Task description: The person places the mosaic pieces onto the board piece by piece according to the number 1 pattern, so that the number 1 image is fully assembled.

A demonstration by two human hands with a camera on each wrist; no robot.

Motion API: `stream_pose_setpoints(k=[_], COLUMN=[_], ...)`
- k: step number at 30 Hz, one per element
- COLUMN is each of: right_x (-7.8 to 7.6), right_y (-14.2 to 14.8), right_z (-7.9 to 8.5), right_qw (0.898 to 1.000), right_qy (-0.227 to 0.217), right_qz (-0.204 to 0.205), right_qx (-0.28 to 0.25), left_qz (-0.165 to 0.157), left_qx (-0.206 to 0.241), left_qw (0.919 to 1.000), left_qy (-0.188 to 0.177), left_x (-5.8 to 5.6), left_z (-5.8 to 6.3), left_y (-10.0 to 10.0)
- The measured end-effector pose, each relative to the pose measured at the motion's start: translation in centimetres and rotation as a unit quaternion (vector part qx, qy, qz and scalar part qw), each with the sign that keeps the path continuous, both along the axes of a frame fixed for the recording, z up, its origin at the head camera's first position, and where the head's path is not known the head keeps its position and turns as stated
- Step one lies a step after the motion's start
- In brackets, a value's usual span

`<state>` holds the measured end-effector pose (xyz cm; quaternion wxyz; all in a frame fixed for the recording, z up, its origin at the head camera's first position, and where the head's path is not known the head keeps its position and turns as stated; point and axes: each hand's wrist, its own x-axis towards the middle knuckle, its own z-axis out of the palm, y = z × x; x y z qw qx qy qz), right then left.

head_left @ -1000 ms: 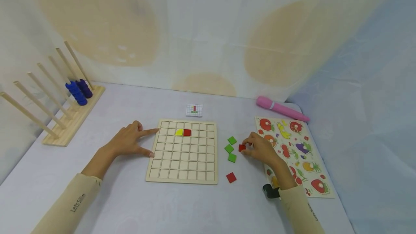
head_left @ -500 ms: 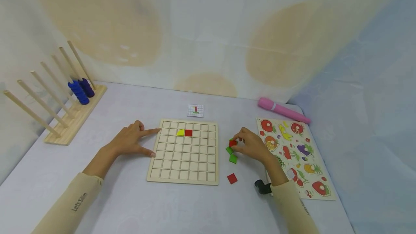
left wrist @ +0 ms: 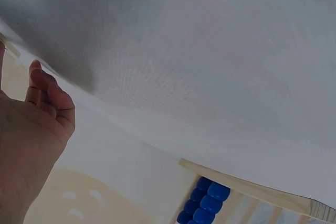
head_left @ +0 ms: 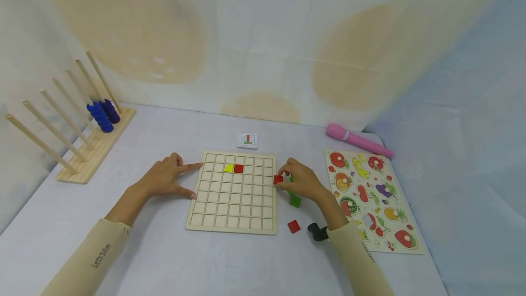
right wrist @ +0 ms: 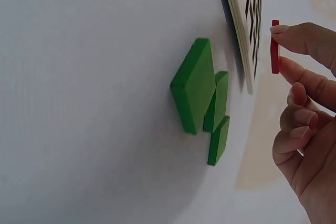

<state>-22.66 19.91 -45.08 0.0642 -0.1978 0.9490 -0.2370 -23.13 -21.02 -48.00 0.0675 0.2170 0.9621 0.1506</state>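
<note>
My right hand (head_left: pixel 302 181) pinches a red square tile (head_left: pixel 277 179) between thumb and index finger, over the right edge of a wooden grid board (head_left: pixel 230 230). In the right wrist view the held red tile (right wrist: pixel 275 46) is seen edge-on, off the table. My left hand (head_left: pixel 163 176) rests at the board's left edge, thumb and index finger spread and touching it. On the grid a yellow tile (head_left: pixel 228 168) lies beside a red tile (head_left: pixel 238 168). Three green tiles (right wrist: pixel 197 85) lie right of the board, partly hidden by my right hand in the head view.
Another red tile (head_left: pixel 293 226) lies nearer the front. Behind the board is a small pattern card (head_left: pixel 248 140). A peg stand (head_left: pixel 94 150) with blue and purple rings is at left. A fruit puzzle board (head_left: pixel 371 200) and a pink stick-like object (head_left: pixel 359 140) are at right.
My right hand has carried the red tile leftward, from beyond the green tiles, across them to the board's right edge. The left hand has stayed at the board.
</note>
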Motion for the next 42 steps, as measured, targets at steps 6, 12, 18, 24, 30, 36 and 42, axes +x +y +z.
stream_pose_setpoints(k=[6, 12, 18, 24, 30, 36, 42], right_x=[-0.2, -0.6, -0.9, -1.2, -1.4, -1.7, -1.9], right_y=[-1.0, -2.0, -3.5, -5.3, -6.8, -7.9, -9.1], right_z=[-0.3, -0.5, -0.3, -0.3, -0.1, -0.1, -0.3], right_qw=[1.0, 1.0, 0.999, 0.999, 0.997, 0.996, 0.995], right_qy=[0.003, 0.001, -0.011, -0.012, -0.004, 0.0, 0.01], right_qz=[0.013, 0.02, 0.033, 0.048, 0.071, 0.081, 0.087], right_qx=[0.008, 0.011, 0.007, 0.011, 0.026, 0.038, 0.049], left_qz=[0.001, -0.002, -0.001, -0.003, -0.005, -0.004, -0.009], left_qx=[0.002, 0.002, 0.001, 0.0, 0.003, 0.008, 0.015], left_qw=[1.0, 1.0, 1.0, 0.9999, 0.9999, 0.9999, 0.9996], left_qy=[-0.004, 0.003, 0.006, 0.011, 0.015, 0.013, 0.022], left_x=[0.1, 0.1, 0.1, -0.1, -0.2, -0.2, -0.2], left_z=[0.1, 0.1, -0.1, -0.3, -0.4, -0.5, -0.5], left_y=[-0.1, -0.2, -0.3, -0.3, -0.3, -0.2, -0.1])
